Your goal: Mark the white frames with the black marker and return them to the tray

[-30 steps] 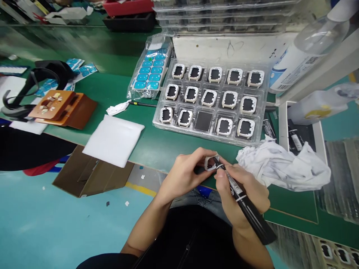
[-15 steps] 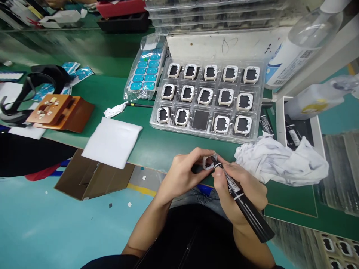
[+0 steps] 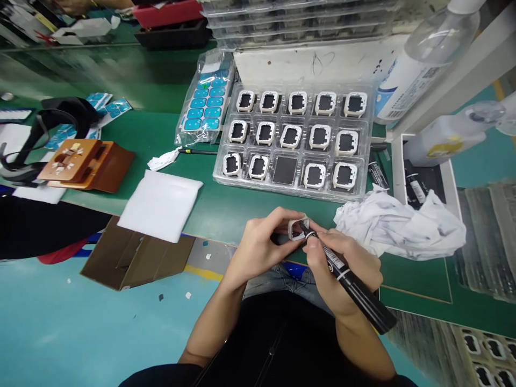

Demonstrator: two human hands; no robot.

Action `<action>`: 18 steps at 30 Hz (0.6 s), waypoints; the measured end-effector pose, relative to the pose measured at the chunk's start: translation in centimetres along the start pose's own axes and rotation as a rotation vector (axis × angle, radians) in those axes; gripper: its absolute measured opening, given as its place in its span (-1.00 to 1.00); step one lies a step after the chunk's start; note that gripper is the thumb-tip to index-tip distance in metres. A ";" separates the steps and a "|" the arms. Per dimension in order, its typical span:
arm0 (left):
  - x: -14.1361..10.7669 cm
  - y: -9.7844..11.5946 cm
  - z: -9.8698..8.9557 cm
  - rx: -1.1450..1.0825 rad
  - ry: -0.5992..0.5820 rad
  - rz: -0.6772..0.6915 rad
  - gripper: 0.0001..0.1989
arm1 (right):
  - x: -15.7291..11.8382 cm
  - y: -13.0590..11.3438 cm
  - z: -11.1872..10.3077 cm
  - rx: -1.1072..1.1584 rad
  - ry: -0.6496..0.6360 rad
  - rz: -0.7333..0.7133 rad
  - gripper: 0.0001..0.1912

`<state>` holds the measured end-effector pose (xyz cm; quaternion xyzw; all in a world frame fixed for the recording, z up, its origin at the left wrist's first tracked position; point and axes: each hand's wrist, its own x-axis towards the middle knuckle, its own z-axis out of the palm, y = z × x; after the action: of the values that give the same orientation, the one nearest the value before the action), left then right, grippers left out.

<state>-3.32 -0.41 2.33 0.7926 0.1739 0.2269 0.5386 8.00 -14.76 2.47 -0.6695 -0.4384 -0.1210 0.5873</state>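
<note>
Between its thumb and fingers, my left hand point(image 3: 262, 244) grips a small white watch-case frame point(image 3: 293, 229) just past the table's near edge. My right hand point(image 3: 349, 263) is closed around a black marker pen point(image 3: 357, 293), held slantwise with its tip at the inside of the frame. Whether the tip touches the frame I cannot tell. Beyond my hands lies a clear plastic tray point(image 3: 258, 188) of similar white frames in rows. One pocket point(image 3: 284, 170) in its front row holds no frame and shows a dark bottom.
Right of my hands lies a crumpled white cloth point(image 3: 399, 226), near a white box point(image 3: 453, 193) with markers and a bottle point(image 3: 435, 142). On the left are a white foam sheet point(image 3: 159, 204), an orange fixture point(image 3: 88, 164) and bagged blue stickers point(image 3: 205, 102). A cardboard box point(image 3: 137, 263) stands below.
The marker's back end has dropped slightly in tilt, and its tip sits a little further left in the frame. Both hands keep their grip. The whole view has shifted slightly.
</note>
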 end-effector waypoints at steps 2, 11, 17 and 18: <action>0.2 0.2 0.0 -0.072 -0.005 -0.031 -0.67 | -0.2 0.2 0.0 0.042 0.018 0.036 -0.85; 0.4 0.1 -0.2 -0.190 -0.006 -0.049 -0.53 | -0.1 0.2 0.1 0.067 0.037 0.057 -0.88; 0.3 0.1 -0.2 -0.215 0.005 -0.075 -0.49 | -1.1 0.8 -0.2 0.145 0.020 0.124 -0.83; 0.4 0.1 -0.2 -0.216 0.006 -0.085 -0.48 | -1.3 0.9 -0.2 0.161 0.024 0.142 -0.82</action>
<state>-3.14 -0.08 2.56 0.7211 0.1834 0.2238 0.6296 7.94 -15.45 1.05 -0.6478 -0.3915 -0.0514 0.6515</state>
